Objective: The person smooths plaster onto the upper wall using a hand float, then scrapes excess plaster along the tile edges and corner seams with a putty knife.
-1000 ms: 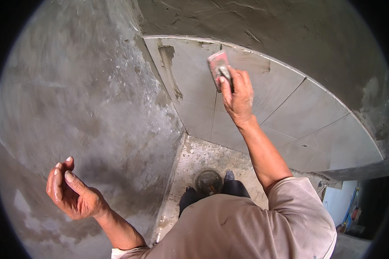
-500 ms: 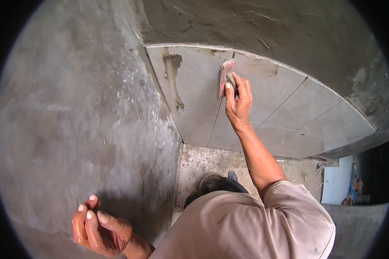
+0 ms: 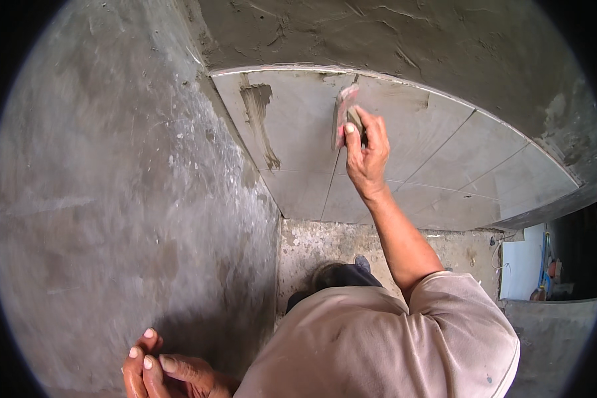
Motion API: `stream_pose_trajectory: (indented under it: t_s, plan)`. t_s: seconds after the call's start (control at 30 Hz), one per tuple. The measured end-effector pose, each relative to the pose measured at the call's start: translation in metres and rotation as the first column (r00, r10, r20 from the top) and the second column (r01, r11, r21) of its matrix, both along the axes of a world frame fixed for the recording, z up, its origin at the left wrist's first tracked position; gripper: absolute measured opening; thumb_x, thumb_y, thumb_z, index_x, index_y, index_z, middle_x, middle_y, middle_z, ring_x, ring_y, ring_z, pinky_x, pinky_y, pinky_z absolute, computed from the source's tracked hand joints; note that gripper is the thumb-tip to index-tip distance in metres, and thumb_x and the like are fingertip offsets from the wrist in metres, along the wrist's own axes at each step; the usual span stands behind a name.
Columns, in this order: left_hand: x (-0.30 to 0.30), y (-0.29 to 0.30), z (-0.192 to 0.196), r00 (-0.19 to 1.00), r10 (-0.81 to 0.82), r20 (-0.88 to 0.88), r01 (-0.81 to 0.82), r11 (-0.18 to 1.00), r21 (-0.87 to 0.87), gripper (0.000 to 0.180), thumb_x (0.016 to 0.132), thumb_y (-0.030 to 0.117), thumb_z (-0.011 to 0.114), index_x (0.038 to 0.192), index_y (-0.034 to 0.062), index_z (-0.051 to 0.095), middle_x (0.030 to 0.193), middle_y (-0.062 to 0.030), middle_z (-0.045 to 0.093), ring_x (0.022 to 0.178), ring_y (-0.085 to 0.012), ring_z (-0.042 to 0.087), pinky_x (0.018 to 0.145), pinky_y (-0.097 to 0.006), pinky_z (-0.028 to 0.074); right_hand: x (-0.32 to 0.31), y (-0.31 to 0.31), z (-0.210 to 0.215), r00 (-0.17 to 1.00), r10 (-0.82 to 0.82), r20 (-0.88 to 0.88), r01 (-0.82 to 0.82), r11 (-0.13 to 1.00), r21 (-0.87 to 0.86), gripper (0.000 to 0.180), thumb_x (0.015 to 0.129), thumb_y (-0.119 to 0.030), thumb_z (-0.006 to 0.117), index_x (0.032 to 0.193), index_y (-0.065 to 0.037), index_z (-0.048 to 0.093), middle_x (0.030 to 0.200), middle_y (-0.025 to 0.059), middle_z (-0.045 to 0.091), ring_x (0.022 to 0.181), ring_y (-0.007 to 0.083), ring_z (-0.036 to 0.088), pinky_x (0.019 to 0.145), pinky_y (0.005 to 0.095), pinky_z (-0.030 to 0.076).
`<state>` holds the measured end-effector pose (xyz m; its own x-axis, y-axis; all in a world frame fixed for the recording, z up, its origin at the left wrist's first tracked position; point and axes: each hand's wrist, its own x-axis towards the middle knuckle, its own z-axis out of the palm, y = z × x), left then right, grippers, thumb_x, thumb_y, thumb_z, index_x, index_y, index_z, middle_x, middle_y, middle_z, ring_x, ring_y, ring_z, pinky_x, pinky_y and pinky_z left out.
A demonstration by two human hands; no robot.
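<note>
My right hand grips a small hand float with a worn pink and grey blade. The fingers and thumb wrap round its dark handle. The float stands against the grey wall tiles, by the upright joint between two of them. A wet mortar smear marks the tile to its left. Low at the left, my left hand hangs near the plastered side wall. Its fingers are loosely curled and apart, and nothing shows in them; the palm is partly hidden.
Rough mortar covers the wall above the tiles' pale top edge. Below lies a speckled, stained floor, with my dark shoe on it. At the right, a white panel and some tools stand by a dark opening.
The view has shifted slightly. My right hand stays at the same tile joint with the float, its blade a little more upright. My left hand sits lower in the picture.
</note>
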<state>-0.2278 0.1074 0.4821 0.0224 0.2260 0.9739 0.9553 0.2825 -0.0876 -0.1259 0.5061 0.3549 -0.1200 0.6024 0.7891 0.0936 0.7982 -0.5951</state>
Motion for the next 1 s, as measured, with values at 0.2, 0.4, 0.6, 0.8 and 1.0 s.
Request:
stream_pose_trajectory:
  t_s: [0.2,0.4,0.6,0.8,1.0]
  plan:
    - [0.003,-0.002,0.002,0.998,0.036,0.057,-0.036,0.999,-0.015,0.02,0.101,-0.007,0.053,0.121,-0.0086,0.057,0.118,-0.0263,0.055,0.081,-0.0311,0.071,0.064,-0.032,0.061,-0.002,-0.006,0.017,0.979,0.129,0.16,-0.14,0.988,0.061,0.032,0.095,-0.003,0.067,0.126,0.003,0.064,0.102,0.0158,0.064,0.088,0.0274,0.063,0.078,0.0364,0.053]
    - [0.011,0.005,0.013,0.996,0.043,0.073,-0.037,0.996,-0.077,0.017,0.099,-0.004,0.058,0.113,-0.014,0.056,0.116,-0.0242,0.05,0.085,-0.0258,0.068,0.069,-0.028,0.067,0.005,-0.003,0.018,0.998,-0.056,0.033,0.053,0.995,0.081,0.033,0.097,-0.003,0.064,0.13,0.0,0.063,0.103,0.0118,0.062,0.086,0.0202,0.061,0.074,0.0342,0.052]
    - [0.015,0.01,0.012,0.99,0.074,0.116,-0.069,0.996,-0.049,0.015,0.099,-0.005,0.057,0.111,-0.0131,0.056,0.114,-0.0232,0.05,0.085,-0.025,0.068,0.069,-0.027,0.067,0.009,0.005,-0.002,0.999,0.052,-0.005,-0.052,0.999,-0.008,0.029,0.1,-0.008,0.065,0.128,0.0,0.065,0.098,0.0107,0.062,0.082,0.0175,0.061,0.07,0.0317,0.052]
    - [0.012,0.009,0.013,0.995,0.074,0.069,-0.069,0.995,-0.068,0.015,0.099,-0.006,0.057,0.113,-0.0131,0.056,0.114,-0.0237,0.051,0.084,-0.0249,0.068,0.069,-0.027,0.066,0.005,-0.005,0.032,0.999,0.022,0.03,-0.022,0.999,-0.024,0.03,0.1,-0.007,0.062,0.129,0.0,0.066,0.095,0.0094,0.061,0.079,0.0155,0.059,0.067,0.0314,0.05]
    - [0.01,0.007,0.01,0.999,0.014,0.051,-0.013,1.0,-0.029,0.016,0.099,-0.006,0.057,0.112,-0.0144,0.056,0.112,-0.0241,0.051,0.079,-0.0249,0.068,0.068,-0.027,0.066,0.006,-0.007,0.046,0.999,0.042,0.034,-0.039,0.997,-0.068,0.029,0.1,-0.006,0.062,0.129,0.002,0.065,0.097,0.0074,0.059,0.08,0.0125,0.059,0.067,0.0295,0.049]
